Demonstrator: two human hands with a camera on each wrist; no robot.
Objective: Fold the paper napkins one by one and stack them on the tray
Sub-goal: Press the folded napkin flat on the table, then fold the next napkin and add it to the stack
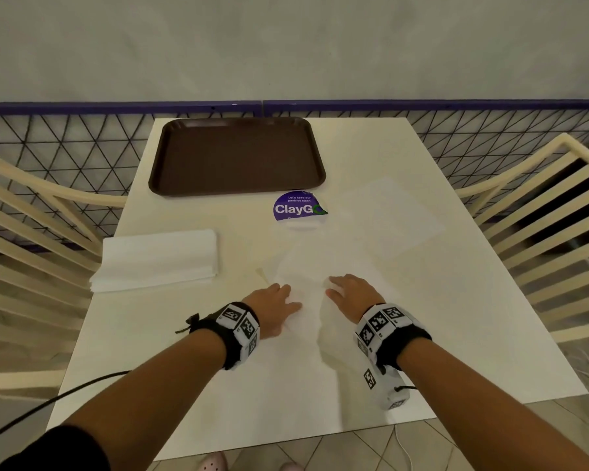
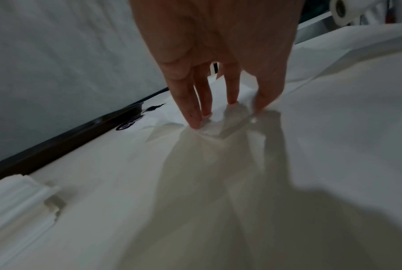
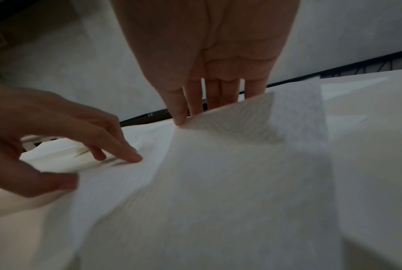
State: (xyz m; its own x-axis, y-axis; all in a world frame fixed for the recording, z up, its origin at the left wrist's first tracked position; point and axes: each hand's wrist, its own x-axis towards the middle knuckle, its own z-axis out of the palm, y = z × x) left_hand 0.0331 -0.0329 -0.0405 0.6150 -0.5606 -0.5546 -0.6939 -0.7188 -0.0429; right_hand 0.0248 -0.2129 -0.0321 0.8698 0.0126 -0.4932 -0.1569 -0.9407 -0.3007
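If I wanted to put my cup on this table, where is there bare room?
The brown tray holds nothing. Bare tabletop lies between the napkin stack and the tray, and along the near left edge. The middle is crowded: the left hand and right hand work a napkin there; another sheet lies right.

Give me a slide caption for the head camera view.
Both hands work a white napkin on the table; brown tray empty.

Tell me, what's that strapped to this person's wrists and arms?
Each wrist carries a black band with white blocks printed in black-and-white square codes: left hand, right hand. A black cable trails from the left arm, and a thin white cable hangs below the right. A black sleeve covers the upper left arm.
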